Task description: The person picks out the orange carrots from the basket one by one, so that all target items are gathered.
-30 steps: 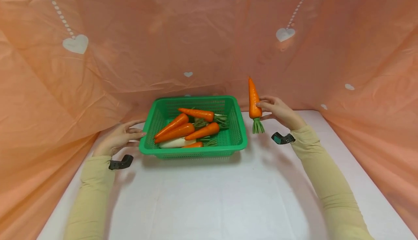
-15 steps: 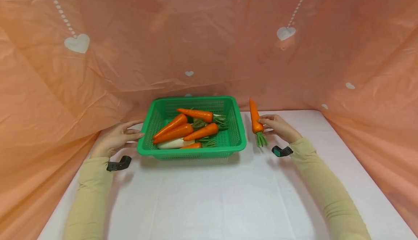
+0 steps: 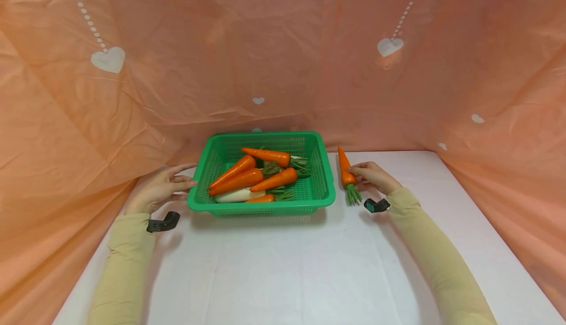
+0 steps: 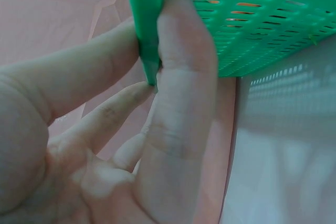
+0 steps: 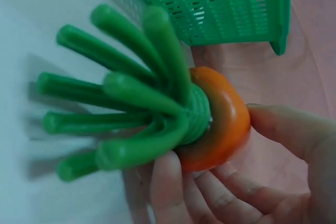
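A green perforated basket (image 3: 261,207) stands toward the back of the white table. My left hand (image 3: 161,187) pinches its left rim; in the left wrist view the thumb and a finger lie on either side of the green edge (image 4: 147,35). Right of the basket, my right hand (image 3: 375,175) holds an orange carrot (image 3: 345,168) low over the table, its tip pointing to the back. In the right wrist view, thumb and fingers grip the carrot (image 5: 226,114) near its green stalks (image 5: 126,98). Whether it touches the table I cannot tell.
Inside the basket lie several carrots (image 3: 239,181) and a white radish-like vegetable (image 3: 232,196), partly covered. A pink-orange sheet with white hearts (image 3: 287,69) hangs behind and at both sides. The white tabletop (image 3: 274,266) extends in front of the basket.
My right hand has lowered the carrot toward the table beside the basket, and it now lies flatter. The left hand stays at the basket's rim.
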Available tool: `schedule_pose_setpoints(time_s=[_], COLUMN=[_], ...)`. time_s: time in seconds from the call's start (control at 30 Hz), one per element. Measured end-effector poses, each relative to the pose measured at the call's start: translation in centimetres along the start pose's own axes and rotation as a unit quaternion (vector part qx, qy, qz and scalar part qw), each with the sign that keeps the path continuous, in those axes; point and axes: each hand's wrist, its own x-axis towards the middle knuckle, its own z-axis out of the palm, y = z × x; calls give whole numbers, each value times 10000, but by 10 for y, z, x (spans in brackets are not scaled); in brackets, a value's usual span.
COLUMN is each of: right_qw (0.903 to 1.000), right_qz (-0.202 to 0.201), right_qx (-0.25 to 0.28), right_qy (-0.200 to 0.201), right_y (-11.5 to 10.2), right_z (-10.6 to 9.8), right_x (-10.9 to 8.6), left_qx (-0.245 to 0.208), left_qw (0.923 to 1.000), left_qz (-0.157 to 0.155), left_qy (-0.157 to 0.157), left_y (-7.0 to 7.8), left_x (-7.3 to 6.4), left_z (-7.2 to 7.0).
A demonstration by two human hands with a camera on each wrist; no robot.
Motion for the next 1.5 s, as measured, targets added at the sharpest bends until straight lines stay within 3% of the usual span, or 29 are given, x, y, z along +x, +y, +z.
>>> schedule_pose_setpoints(time_s=[0.37, 0.8, 1.5], right_qw=[9990, 9985, 9996], right_qz=[257, 485, 143], right_qx=[-302, -204, -137], right_qy=[192, 171, 220], right_y=[-4, -2, -4], right_z=[-3, -8, -7], right_x=[3, -1, 5], left_qx=[-45, -113, -14], left_qw=[10000, 9999, 9999], left_qz=[44, 13, 62], left_qy=[12, -11, 142], left_y=[-2, 0, -2], left_x=[1, 0, 0], left_z=[5, 5, 4])
